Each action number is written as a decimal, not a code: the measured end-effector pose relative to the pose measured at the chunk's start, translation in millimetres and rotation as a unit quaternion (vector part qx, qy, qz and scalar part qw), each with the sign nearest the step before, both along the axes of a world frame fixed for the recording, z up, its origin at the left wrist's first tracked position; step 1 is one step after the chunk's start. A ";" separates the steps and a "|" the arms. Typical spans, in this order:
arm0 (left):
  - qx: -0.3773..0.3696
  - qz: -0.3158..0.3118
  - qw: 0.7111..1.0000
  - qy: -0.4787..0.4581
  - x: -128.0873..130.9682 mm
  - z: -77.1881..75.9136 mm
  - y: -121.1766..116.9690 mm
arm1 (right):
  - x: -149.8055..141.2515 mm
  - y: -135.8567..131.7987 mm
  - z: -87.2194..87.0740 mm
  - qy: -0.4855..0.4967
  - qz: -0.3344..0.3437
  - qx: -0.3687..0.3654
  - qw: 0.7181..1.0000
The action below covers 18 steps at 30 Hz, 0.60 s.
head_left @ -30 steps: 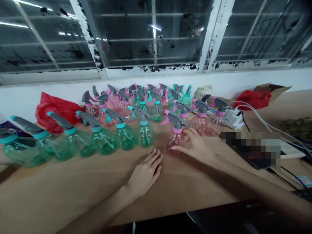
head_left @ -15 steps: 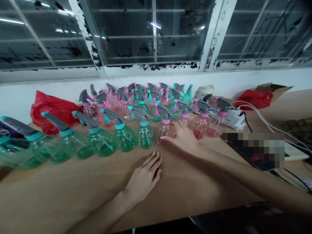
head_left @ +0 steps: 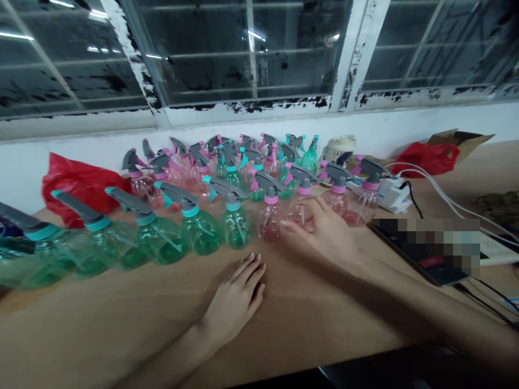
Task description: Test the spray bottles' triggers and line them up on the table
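My left hand (head_left: 237, 300) lies flat on the wooden table (head_left: 121, 329), fingers stretched out and holding nothing. In front of it stands a green spray bottle (head_left: 236, 227) with a turquoise collar and grey trigger head. My right hand (head_left: 330, 232) is around the lower body of a pink spray bottle (head_left: 302, 208), thumb on its left side and fingers on its right. That bottle stands upright on the table, partly hidden by the hand. Just left is another pink spray bottle (head_left: 270, 219), apart from the thumb. Two more pink bottles (head_left: 336, 200) stand to the right.
Green bottles (head_left: 162, 240) continue the front row leftward. Behind are several more pink and green spray bottles (head_left: 203, 181). A red plastic bag (head_left: 77, 189) sits left, another red bag (head_left: 425, 159) right. A white charger block (head_left: 393, 194) with cables and a dark device (head_left: 409, 251) lie right.
My right hand has left the first pink bottle and moved right to the second one. My left hand stays flat on the table. The view has shifted slightly.
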<state>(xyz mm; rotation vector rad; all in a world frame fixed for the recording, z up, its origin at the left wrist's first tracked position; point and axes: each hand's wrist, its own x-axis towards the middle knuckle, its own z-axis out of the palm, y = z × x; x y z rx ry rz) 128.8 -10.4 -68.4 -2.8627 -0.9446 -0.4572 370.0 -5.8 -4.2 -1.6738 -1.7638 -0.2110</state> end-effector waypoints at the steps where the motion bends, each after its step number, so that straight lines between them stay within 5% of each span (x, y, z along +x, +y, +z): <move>1: -0.001 0.002 1.000 0.001 0.6 0.2 -0.2 | 10.0 -2.8 1.4 0.003 -0.014 0.011 1.000; 7: -0.019 0.013 1.000 -0.011 9.0 4.5 -3.8 | 49.1 14.3 -0.1 0.058 -0.043 -0.031 0.997; 12: -0.040 -0.023 0.999 -0.014 32.4 5.2 -0.5 | 39.0 37.8 -8.4 0.062 -0.048 -0.064 0.995; 18: -0.058 -0.013 0.998 -0.027 57.9 1.5 11.1 | 35.2 35.5 -10.8 0.050 -0.050 -0.092 0.993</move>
